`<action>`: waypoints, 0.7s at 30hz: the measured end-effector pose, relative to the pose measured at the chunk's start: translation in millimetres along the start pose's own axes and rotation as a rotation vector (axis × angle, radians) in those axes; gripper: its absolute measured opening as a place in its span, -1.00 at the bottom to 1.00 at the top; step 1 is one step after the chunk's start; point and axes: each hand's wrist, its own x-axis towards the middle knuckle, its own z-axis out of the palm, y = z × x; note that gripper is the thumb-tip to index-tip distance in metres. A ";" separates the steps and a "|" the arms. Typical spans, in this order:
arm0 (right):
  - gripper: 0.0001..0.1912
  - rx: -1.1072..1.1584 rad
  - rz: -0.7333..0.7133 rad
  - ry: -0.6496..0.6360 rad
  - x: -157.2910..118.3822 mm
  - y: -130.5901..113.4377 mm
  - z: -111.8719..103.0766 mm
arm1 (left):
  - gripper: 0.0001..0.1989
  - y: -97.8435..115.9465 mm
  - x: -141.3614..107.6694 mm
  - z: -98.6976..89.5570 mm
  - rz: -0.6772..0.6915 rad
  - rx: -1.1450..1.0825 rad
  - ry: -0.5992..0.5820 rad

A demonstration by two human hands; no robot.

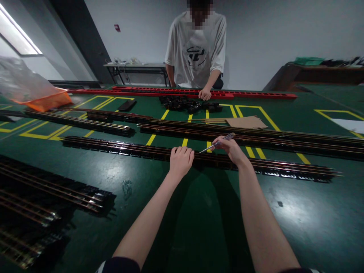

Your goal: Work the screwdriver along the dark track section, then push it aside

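Observation:
A long black strip assembly with copper-coloured rods (pixel 136 148) lies across the green table in front of me. My left hand (pixel 182 161) rests on its middle, fingers bent over the strip and pressed together; whether they pinch a part of it is hidden. Just to the right, my right hand (pixel 229 148) is closed around a thin screwdriver (pixel 217 142) with a clear handle. The screwdriver slants down to the left, its tip at the strip close to my left fingertips. Whether the tip touches the strip is too small to tell.
More rod strips lie behind (pixel 256 138) and at the left front (pixel 57 182). Farther back are a cardboard piece (pixel 247 122), a dark phone-like object (pixel 127 105), black parts (pixel 184 104), red rails (pixel 256 94) and an orange basket (pixel 52 101). A person (pixel 196 49) stands opposite, one hand at the rails.

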 end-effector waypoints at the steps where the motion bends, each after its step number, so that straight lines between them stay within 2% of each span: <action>1: -0.80 0.001 0.002 -0.002 -0.2 -0.4 0.0 | -0.65 -0.2 0.5 -0.6 -0.002 0.007 -0.005; 8: -0.81 -0.029 -0.007 -0.008 -2.4 -2.0 -1.7 | -0.65 -1.8 3.0 -2.7 -0.035 -0.015 -0.029; 21: -0.81 -0.032 -0.004 0.011 -5.0 -3.8 -5.2 | -0.65 -13.1 4.5 -4.4 -0.166 -0.049 0.010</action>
